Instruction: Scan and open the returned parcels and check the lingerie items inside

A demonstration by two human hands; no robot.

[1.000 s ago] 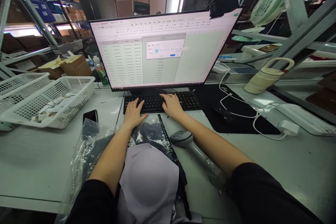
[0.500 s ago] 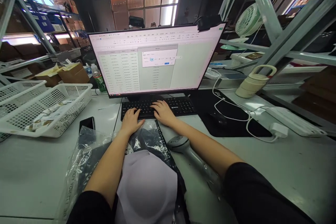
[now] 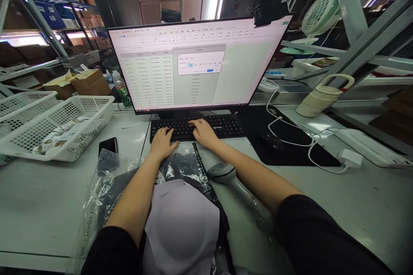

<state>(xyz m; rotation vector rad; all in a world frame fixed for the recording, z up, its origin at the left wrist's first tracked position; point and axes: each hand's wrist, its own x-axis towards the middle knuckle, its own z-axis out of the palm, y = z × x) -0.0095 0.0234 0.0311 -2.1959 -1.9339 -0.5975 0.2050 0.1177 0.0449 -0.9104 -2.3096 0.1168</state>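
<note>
Both my hands rest on a black keyboard [image 3: 222, 126]. My left hand [image 3: 162, 143] lies over its left end with the fingers apart. Over the middle keys is my right hand [image 3: 204, 132], its fingers also spread, and neither hand holds anything. Behind the keyboard a monitor [image 3: 145, 77] shows a spreadsheet with a small dialog box. A pale lilac moulded fabric cup [image 3: 183, 223] lies between my forearms, on black items in clear plastic bags [image 3: 183, 163]. A grey handheld barcode scanner [image 3: 238, 189] lies beside my right forearm.
White perforated baskets [image 3: 77, 137], one holding small packets, stand at the left near a phone [image 3: 109, 145]. On the right are a mouse [image 3: 272, 142] on a black mat [image 3: 258, 124], white cables, a cream cup with a handle [image 3: 318, 99] and a white plug adapter [image 3: 350, 159].
The view has shifted and tilted slightly. My hands stay over the same parts of the keyboard, with only slight finger changes. The dialog box is still on the screen.
</note>
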